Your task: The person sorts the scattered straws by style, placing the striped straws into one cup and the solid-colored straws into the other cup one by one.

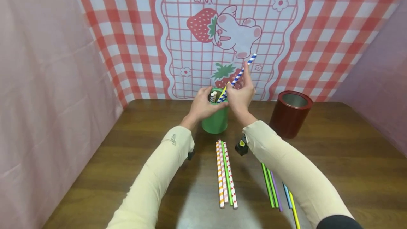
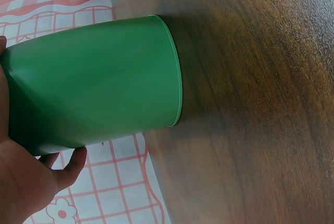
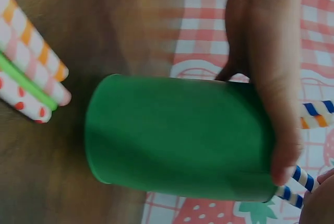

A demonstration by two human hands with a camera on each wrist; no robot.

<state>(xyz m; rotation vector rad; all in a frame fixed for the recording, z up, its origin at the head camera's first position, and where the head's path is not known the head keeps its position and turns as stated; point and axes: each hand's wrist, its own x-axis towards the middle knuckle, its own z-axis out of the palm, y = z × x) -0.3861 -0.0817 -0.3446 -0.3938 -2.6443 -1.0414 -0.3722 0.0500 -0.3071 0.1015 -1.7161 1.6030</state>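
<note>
A green canister stands upright at the back of the table, and my left hand grips it near the rim. In the left wrist view, my left-hand fingers curl round its side. My right hand pinches a blue-and-white striped paper straw, tilted, its lower end at the canister's mouth. Close by it a yellow straw slants; whether the right hand holds it too is unclear. White-ended straws stand inside the canister. In the right wrist view, orange-and-blue striped straws stick out past its rim.
A dark red canister stands to the right. In front lie an orange-striped straw, a pink-striped one, a green one and a red-dotted straw. Green straws, a purple, a blue and a yellow straw lie partly beneath the right forearm.
</note>
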